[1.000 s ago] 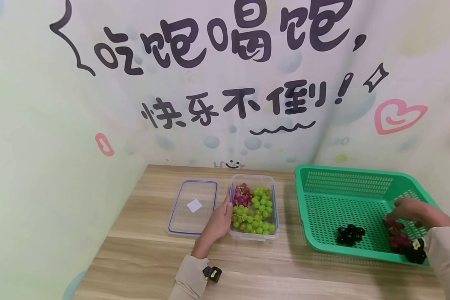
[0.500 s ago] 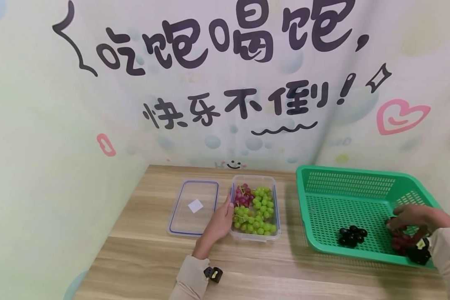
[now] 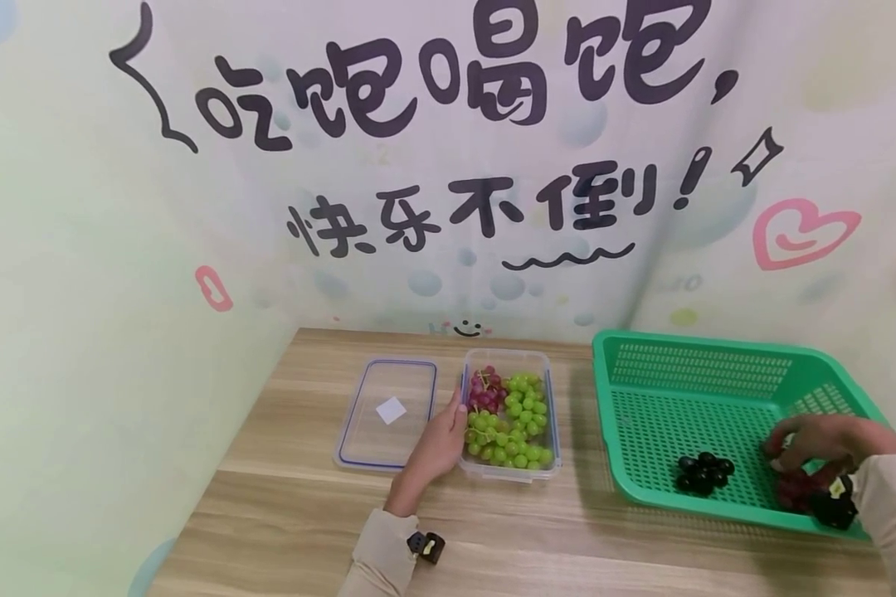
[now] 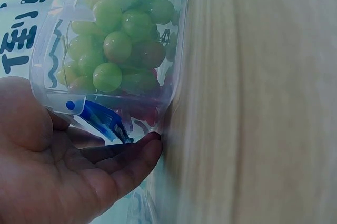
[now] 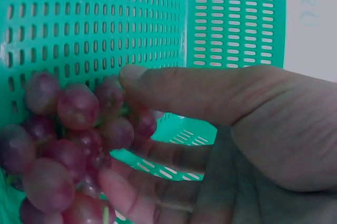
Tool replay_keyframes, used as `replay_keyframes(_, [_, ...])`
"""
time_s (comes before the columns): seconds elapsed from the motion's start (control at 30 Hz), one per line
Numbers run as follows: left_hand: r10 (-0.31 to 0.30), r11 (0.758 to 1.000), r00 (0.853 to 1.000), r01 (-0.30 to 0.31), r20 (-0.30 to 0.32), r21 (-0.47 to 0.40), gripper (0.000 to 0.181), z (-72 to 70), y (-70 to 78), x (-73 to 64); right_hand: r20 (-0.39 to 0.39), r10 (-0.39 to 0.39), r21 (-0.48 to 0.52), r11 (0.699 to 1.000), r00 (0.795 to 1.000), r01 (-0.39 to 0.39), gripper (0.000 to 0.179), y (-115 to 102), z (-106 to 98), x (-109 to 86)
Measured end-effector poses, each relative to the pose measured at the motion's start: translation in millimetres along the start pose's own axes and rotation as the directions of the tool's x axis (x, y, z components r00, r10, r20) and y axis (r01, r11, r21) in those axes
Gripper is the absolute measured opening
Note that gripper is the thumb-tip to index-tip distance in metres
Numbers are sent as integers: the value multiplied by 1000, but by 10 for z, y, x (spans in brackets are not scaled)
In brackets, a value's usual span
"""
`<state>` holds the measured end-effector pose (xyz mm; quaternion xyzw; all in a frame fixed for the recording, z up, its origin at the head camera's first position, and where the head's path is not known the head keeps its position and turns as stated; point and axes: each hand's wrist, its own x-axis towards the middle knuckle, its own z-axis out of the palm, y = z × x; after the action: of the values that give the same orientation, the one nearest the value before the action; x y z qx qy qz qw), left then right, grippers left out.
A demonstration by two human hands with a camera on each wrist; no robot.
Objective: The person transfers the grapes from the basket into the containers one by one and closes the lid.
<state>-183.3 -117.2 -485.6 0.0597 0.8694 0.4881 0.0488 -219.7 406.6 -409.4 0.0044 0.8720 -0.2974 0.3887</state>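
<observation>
Over pale wood (image 3: 284, 531), the right hand (image 3: 829, 439) pinches round, dusky red grapes (image 5: 66, 158), left hand (image 3: 439, 439) relaxed against a box (image 3: 504, 473).

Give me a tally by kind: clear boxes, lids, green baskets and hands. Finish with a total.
Clear box: 1
Lid: 1
Green basket: 1
Hands: 2 (left hand, right hand)
Total: 5

Along the far edge of the streaky tan table (image 3: 523, 539), the clear lid (image 3: 373, 433) was outlined blue, the clear box (image 3: 511, 475) held green grapes (image 3: 526, 408) and purple-red grapes (image 3: 486, 391), the green basket (image 3: 698, 371) black grapes (image 3: 704, 474) and dusky red grapes (image 5: 50, 182).
</observation>
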Motion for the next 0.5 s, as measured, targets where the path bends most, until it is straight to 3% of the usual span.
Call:
replay_keyframes(0.1, [0,1000,1000,0,3,2,54,6,0,-1,6,22,48,999,1000,-22,33,-13,16,0])
replay_keyframes(0.37, [0,1000,1000,0,-2,7,54,2,-4,7,87,-3,40,999,996,-1,56,-82,-11,40])
replay_keyframes(0.5, [0,1000,1000,0,-2,10,54,7,-4,7,73,-22,55,998,997,18,46,-68,3,47])
